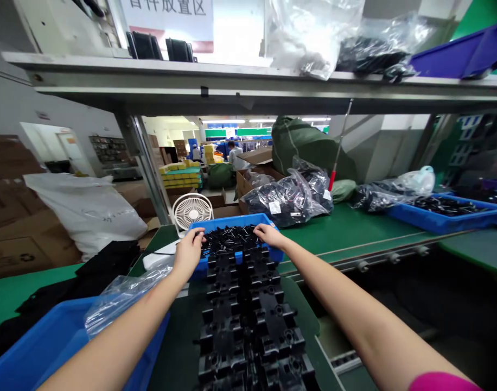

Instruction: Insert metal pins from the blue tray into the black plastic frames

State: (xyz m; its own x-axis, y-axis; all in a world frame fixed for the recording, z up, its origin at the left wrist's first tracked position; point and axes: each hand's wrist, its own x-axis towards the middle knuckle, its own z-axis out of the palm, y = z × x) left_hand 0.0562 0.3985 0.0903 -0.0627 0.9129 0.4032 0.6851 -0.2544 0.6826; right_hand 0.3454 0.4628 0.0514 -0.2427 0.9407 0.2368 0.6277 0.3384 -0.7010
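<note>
A blue bin (pixel 254 218) full of small black pin-like parts (pixel 232 239) stands straight ahead. My left hand (pixel 188 251) is over its left side, fingers pinched together; what they hold is too small to make out. At the bin's right side my right hand (pixel 269 237) has its fingertips pinched among the small parts, and their contents cannot be told. Between my forearms, two rows of black molded plastic parts (pixel 226 320) run from the near edge up to the bin.
A white fan (pixel 192 210) stands behind the bin, beside bagged black parts (pixel 289 198). Another blue tray (pixel 447 220) is at the right. An empty-looking blue bin (pixel 40 342) with clear plastic lies at lower left. A metal shelf (pixel 248 81) spans overhead.
</note>
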